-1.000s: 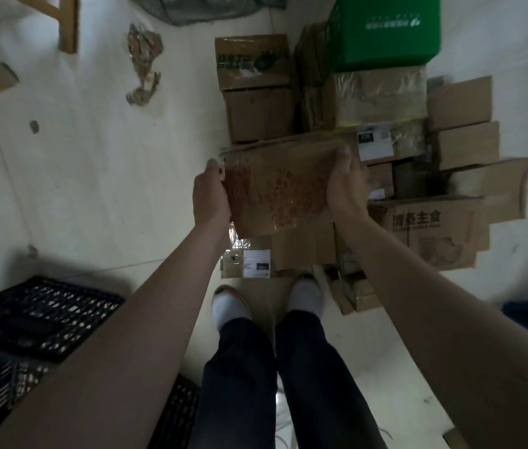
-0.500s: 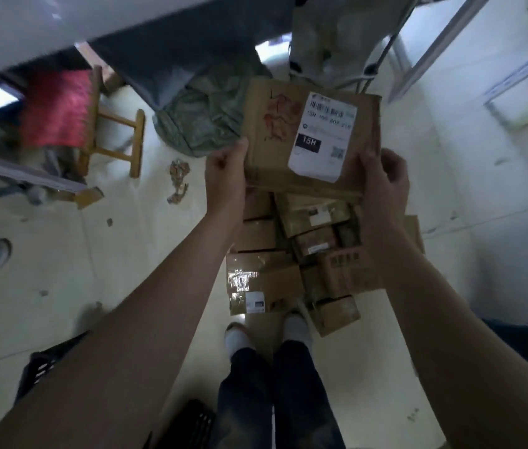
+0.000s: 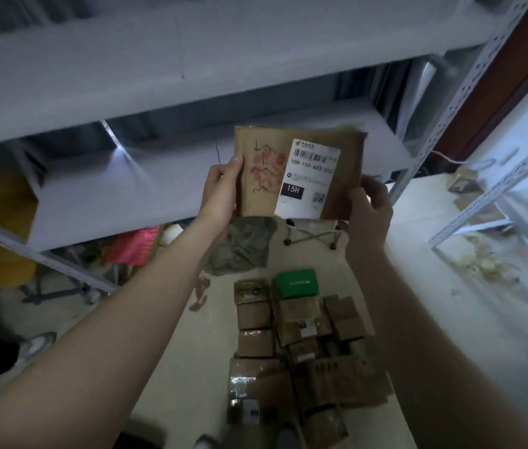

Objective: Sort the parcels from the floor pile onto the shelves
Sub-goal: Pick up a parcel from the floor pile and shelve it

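While both arms reach up and forward, a flat brown cardboard parcel (image 3: 298, 176) is held upright between the two hands, just above centre of the view, in front of the grey metal shelf (image 3: 133, 186). The left hand (image 3: 220, 192) grips the parcel's left edge at about 9 o'clock on it: the thumb lies flat on the front face beside a red and dark scribble, and the other fingers are curled out of sight behind the cardboard. The right hand (image 3: 368, 209) clasps the lower right corner at about 4 o'clock, fingers bent round the edge, palm partly under it. Neither hand is spread wide; both are closed on the parcel. A white shipping label (image 3: 309, 179) covers the right half of the face, with a barcode, the code 15H-159-403-210 or similar, and a black block reading 15H. Whether the parcel touches the shelf board behind it I cannot tell. At 6 o'clock, on the pale floor (image 3: 434, 286), lies the pile of cardboard parcels (image 3: 305, 351), with a green box (image 3: 296, 281) at its far end.
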A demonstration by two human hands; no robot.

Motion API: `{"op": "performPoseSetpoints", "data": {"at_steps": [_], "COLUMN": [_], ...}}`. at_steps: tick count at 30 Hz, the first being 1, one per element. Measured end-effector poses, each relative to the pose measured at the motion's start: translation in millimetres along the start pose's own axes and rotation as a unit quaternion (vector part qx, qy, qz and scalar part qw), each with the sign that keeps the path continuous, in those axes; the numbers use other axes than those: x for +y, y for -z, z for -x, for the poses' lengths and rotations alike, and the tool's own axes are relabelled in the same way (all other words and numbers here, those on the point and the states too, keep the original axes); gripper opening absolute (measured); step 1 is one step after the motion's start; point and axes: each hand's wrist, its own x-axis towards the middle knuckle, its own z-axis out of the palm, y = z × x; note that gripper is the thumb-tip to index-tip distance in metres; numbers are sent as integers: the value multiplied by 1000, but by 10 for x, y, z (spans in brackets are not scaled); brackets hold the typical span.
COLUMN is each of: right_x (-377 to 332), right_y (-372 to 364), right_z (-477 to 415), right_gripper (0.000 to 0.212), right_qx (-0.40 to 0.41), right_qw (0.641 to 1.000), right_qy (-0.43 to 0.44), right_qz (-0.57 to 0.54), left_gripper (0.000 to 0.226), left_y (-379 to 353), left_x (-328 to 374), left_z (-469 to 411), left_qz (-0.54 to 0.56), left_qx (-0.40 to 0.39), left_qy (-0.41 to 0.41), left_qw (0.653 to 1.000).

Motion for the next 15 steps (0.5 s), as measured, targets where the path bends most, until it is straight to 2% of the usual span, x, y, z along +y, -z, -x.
{"op": "performPoseSetpoints", "data": {"at_steps": [3, 8, 12, 15], "right_x": [-527, -1160, -1465, -1660], "right_y": [-205, -614, -1004, -1364], "right_z": [80, 277, 428, 550], "right_gripper": [29, 25, 22, 29], "right_qx": [-17, -43, -51, -51], "right_qw": [998, 991, 986, 986], "right_qy": [57, 123, 140, 118], "right_qz": [-4, -26, -74, -104], "left_gripper": [53, 58, 60, 57], "left_y": [195, 634, 981, 1265], "left_x": [505, 1173, 1573, 1881], "left_z": [133, 289, 265, 138], "left_qz": [21, 23, 10, 15], "left_qx": [4, 11, 0, -23], "left_qy": [-20, -63, -96, -137], "left_qw": [1000, 998, 995, 990]}}
